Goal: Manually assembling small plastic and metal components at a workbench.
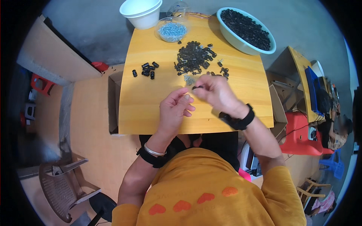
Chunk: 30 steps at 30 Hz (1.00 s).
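Yellow wooden table (151, 109): right hand (215, 92) pinches small black plastic clip (197, 87), light, stiff, likely slippery; left hand (174, 111) half-curled, empty.

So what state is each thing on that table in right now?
right hand: pinching a small black part
left hand: fingers curled, beside it
green basin: full of black parts
clear tub: holds silvery bits
white bowl: upright, contents hidden
black pile: loose on table
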Available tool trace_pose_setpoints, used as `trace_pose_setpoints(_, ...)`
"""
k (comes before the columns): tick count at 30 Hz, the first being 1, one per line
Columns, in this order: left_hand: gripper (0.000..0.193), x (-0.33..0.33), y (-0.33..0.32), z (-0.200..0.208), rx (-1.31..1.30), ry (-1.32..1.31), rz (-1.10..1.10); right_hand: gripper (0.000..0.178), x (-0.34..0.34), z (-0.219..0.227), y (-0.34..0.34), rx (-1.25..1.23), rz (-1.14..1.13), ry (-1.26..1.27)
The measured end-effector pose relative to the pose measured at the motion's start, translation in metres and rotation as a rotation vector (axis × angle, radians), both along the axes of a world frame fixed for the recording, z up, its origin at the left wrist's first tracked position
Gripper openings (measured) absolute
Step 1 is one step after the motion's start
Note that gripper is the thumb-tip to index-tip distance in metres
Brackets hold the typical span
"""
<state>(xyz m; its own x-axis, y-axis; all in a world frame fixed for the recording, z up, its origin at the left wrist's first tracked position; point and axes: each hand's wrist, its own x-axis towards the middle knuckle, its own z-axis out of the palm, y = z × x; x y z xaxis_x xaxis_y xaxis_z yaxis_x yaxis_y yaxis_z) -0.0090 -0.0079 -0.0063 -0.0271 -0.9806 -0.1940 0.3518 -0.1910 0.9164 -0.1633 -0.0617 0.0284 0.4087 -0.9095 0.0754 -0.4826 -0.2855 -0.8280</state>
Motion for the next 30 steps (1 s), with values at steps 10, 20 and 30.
trace_pose_setpoints(10, 0.017, 0.002, 0.006, -0.015, 0.105, 0.121, 0.059, 0.009, 0.027, -0.019, 0.037, -0.226, 0.001, -0.013)
trace_pose_setpoints(20, 0.011, 0.012, -0.009, -0.012, 0.14, 0.072, 0.08, 0.011, -0.009, -0.033, 0.002, -0.212, -0.146, 0.541)
trace_pose_setpoints(30, 0.018, 0.019, -0.018, -0.012, 0.277, 0.14, 0.039, 0.012, -0.082, -0.019, -0.06, -0.369, -0.261, 0.418)
